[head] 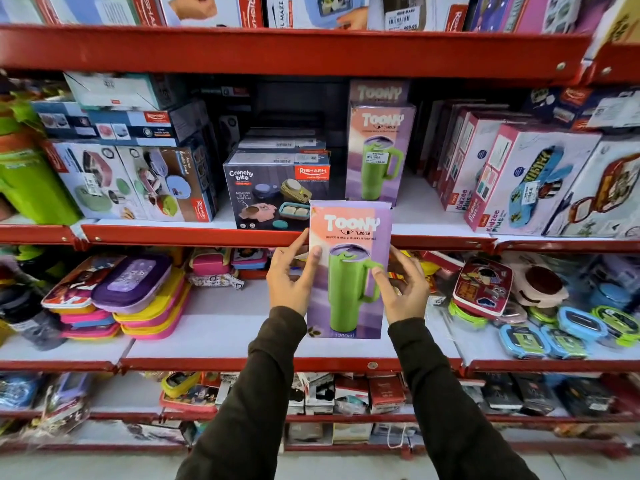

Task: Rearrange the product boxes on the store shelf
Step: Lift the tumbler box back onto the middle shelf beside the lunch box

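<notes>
Head view: Toony box (pixel 349 271) off shelf (pixel 242 233), clamped in left grip (pixel 291 282) and right grip (pixel 403 289). Not yet placed; twin (pixel 379 150) shelved.

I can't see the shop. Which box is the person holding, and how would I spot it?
Find the red shelf that holds the Crunchy Bite box. Just in front of its edge, the left hand and right hand hold the Toony tumbler box. It's purple and pink with a green mug, and unlike its twin, it's off the shelf.
</notes>
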